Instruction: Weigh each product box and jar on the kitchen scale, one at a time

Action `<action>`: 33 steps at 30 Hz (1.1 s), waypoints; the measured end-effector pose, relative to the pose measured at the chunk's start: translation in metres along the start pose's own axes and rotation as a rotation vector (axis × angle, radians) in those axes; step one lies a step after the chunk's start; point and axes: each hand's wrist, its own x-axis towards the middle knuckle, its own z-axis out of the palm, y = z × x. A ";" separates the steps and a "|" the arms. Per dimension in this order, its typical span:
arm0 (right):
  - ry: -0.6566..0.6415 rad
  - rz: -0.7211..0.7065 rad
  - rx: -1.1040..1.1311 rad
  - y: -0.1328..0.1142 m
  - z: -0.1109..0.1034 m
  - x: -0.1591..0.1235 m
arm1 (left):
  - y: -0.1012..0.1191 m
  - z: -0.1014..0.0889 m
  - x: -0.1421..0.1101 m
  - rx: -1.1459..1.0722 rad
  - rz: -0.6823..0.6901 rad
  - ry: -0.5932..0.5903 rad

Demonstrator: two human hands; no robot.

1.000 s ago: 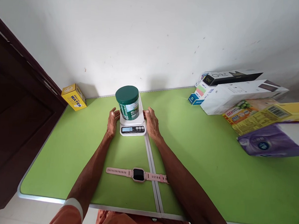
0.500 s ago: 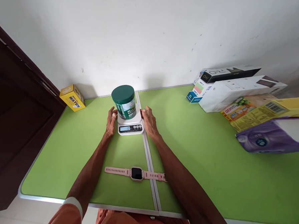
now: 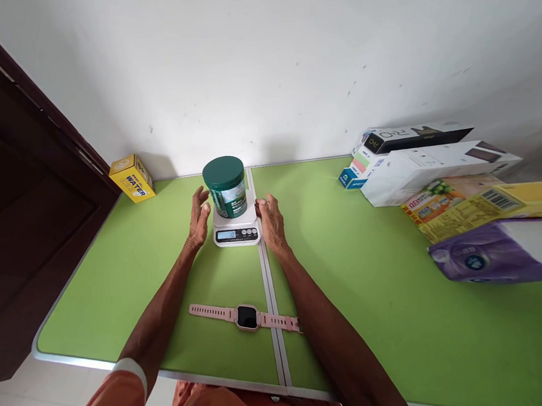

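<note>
A green lidded tub (image 3: 229, 188) stands upright on the platform of a white kitchen scale (image 3: 236, 235), whose small display is lit. My left hand (image 3: 198, 218) is beside the scale's left side, fingers apart and holding nothing, with a gap between it and the tub. On the other side, my right hand (image 3: 271, 221) is curved by the scale's right edge, its fingers spread; whether a fingertip touches the scale I cannot tell. Nearer to me, a pink-strapped smartwatch (image 3: 247, 317) lies flat, its right strap end reaching my right forearm.
A yellow box (image 3: 133, 178) stands at the back left by the wall (image 3: 242, 62). At the right are white boxes (image 3: 409, 171), a yellow printed package (image 3: 475, 204) and a purple pack (image 3: 481, 253). A seam strip (image 3: 267, 281) crosses the green table (image 3: 367, 281).
My left hand has moved slightly left, away from the scale, and its fingers have opened. My right hand has barely moved. The tub and scale stay in place.
</note>
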 end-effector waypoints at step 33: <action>-0.330 -0.455 -0.290 -0.063 0.065 0.025 | 0.024 -0.037 0.034 0.089 0.084 0.047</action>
